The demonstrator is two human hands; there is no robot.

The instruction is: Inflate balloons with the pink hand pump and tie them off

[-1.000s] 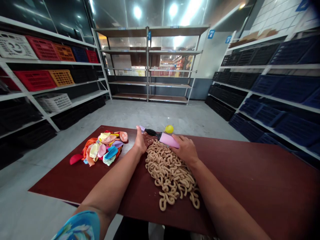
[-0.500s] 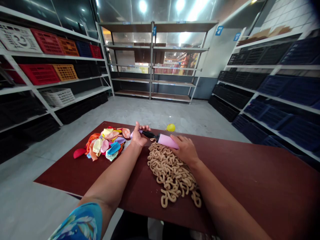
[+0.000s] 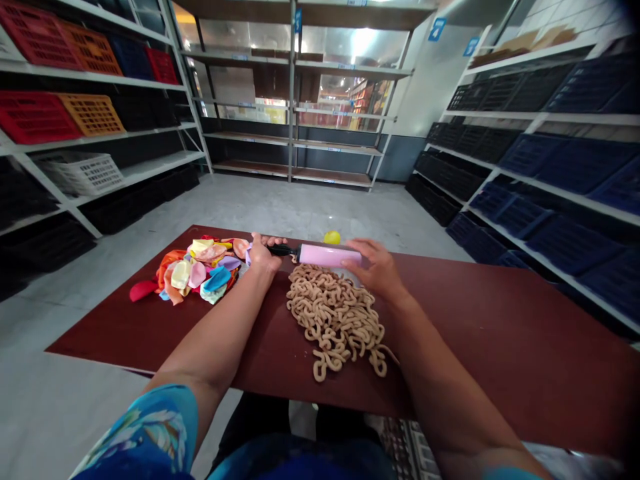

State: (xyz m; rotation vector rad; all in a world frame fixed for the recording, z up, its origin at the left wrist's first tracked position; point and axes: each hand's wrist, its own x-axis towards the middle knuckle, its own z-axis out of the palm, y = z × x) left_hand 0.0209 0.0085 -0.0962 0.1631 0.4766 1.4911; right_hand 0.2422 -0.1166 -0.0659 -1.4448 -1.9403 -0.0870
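A pink balloon pump with a black nozzle end lies nearly level between my hands, above the far end of a pile of tan ring-shaped pieces. My left hand is closed around the nozzle end. A bit of lilac balloon shows at that hand's left side. My right hand grips the pump's right end between thumb and fingers. Left of my left hand sits a heap of uninflated balloons in many colours. A small yellow balloon is beyond the pump, by the table's far edge.
The dark red table reaches far to the right. Shelving with red crates and other crates stands on the left, a metal rack at the back, and shelves of dark blue crates on the right. Grey floor lies between.
The view has tipped downward. My right hand has slid from the pump's body to its right end. The pump has turned from slanted to nearly level. My left hand keeps its hold.
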